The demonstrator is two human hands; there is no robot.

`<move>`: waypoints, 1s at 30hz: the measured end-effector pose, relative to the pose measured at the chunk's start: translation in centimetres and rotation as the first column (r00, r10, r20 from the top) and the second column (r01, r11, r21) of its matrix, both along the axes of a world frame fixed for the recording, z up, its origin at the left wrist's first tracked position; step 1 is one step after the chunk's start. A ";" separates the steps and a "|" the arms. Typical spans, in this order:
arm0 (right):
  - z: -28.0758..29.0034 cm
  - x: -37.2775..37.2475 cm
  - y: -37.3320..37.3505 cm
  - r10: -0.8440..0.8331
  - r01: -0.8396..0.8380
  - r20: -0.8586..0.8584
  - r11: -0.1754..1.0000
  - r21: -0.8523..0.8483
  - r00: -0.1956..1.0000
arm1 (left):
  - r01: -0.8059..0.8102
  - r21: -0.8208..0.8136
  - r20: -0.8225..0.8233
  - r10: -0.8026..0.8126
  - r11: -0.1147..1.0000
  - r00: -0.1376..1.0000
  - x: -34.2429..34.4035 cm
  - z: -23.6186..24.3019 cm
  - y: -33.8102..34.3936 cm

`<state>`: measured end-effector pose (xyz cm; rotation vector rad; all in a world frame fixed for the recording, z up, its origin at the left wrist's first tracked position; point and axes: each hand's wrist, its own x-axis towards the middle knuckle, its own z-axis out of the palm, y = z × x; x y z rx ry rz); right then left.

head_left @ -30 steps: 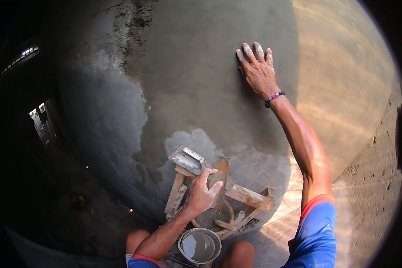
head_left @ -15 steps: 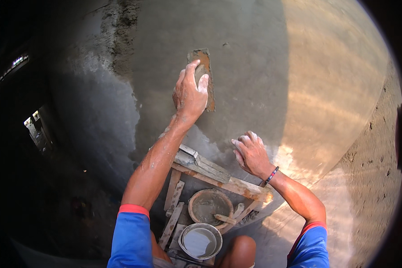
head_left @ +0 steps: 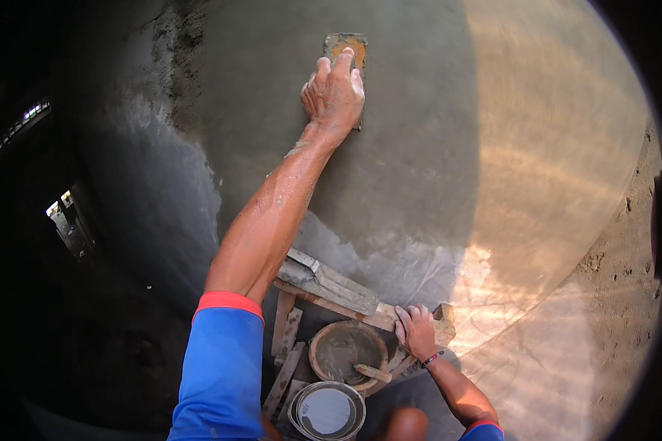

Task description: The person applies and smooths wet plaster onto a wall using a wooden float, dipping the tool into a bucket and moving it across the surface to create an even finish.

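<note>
The left hand (head_left: 334,90) reaches far up a curved grey plastered wall (head_left: 434,169), palm down and fingers closed over a small rectangular float (head_left: 345,45) — the tool lies flat against the wet surface, its orange-brown top edge showing just above the fingertips. The left forearm, speckled with grey mortar, stretches down to a blue sleeve with a red cuff.

Lower in the head view, the right hand (head_left: 417,331) rests on the end of a wooden plank (head_left: 379,317), fingers curled over its edge, a thin band at the wrist. The plank is part of a rough wooden scaffold frame (head_left: 285,345). A flat grey trowel (head_left: 327,281) lies across the plank beside the left arm, well apart from the right hand.

Below the plank sits a round clay-coloured pan (head_left: 348,353) with grey mortar in it and a short stick resting inside. Just under it stands a metal bucket (head_left: 328,411) holding pale liquid. To the right the wall is sunlit, and bare sandy ground (head_left: 618,294) borders it.
</note>
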<state>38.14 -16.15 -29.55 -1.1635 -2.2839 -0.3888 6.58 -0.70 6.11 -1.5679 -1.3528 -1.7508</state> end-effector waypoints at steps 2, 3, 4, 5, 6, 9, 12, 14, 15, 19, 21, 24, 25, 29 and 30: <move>-0.4 -0.1 0.1 -0.018 0.014 0.068 0.998 0.062 0.998 | 0.005 0.037 0.021 -0.006 0.999 1.000 0.0 1.9 0.1; -0.7 0.0 0.5 -0.016 0.012 0.063 0.998 0.065 0.998 | 0.006 0.056 0.009 -0.006 0.998 1.000 0.1 1.8 -0.1; -1.1 0.1 0.5 -0.021 0.016 0.053 0.996 0.087 0.998 | 0.008 0.067 -0.007 -0.008 0.998 1.000 0.2 1.2 -0.4; -1.3 0.0 0.5 -0.018 0.014 0.035 0.994 0.111 0.999 | 0.000 0.042 -0.061 0.003 0.999 0.998 0.1 -1.3 -0.3; -1.6 -0.1 0.3 -0.012 0.010 0.018 0.994 0.108 1.000 | 0.024 0.025 -0.087 -0.022 0.999 0.996 -0.2 -4.4 0.1; -1.7 0.0 0.3 -0.041 0.043 -0.020 0.992 0.118 0.999 | -0.014 -0.006 -0.137 0.013 1.000 0.991 -2.5 -6.3 0.9; -1.4 -0.5 0.4 -0.025 0.029 -0.034 0.992 0.120 0.999 | -0.085 0.045 -0.022 0.086 0.995 0.996 -2.9 0.1 0.1; -1.7 -0.4 0.7 -0.031 0.036 -0.045 0.993 0.115 0.998 | -0.032 0.150 -0.063 0.041 0.988 0.997 -1.4 1.7 0.3; -1.9 -0.3 0.6 -0.043 0.049 -0.055 0.993 0.112 0.998 | 0.019 0.113 -0.129 -0.004 0.993 0.992 -0.8 -0.3 -0.2; -1.5 -0.2 0.3 -0.054 0.060 -0.057 0.992 0.107 0.997 | 0.004 -0.047 -0.245 -0.016 0.999 0.969 -2.9 -4.4 0.0; -1.2 -0.5 0.3 -0.025 0.032 -0.053 0.990 0.138 0.998 | -0.048 0.011 -0.046 0.048 0.999 0.998 -3.9 -0.3 0.1; -1.6 -1.1 0.8 -0.031 0.035 -0.029 0.990 0.139 0.999 | -0.044 0.129 -0.051 0.051 0.991 0.997 -2.2 2.1 0.0; -1.7 -0.7 0.4 -0.045 0.048 -0.024 0.991 0.128 0.999 | 0.004 0.092 -0.116 0.007 0.996 0.993 -1.0 0.2 -0.1; -1.3 -0.7 0.1 -0.065 0.068 -0.033 0.993 0.099 0.997 | 0.046 -0.047 -0.244 -0.056 0.998 0.968 -2.1 -3.4 -0.2; -0.9 -1.0 0.1 -0.059 0.062 -0.029 0.992 0.110 0.998 | 0.019 0.005 -0.168 -0.018 1.000 0.986 -3.1 -1.4 0.2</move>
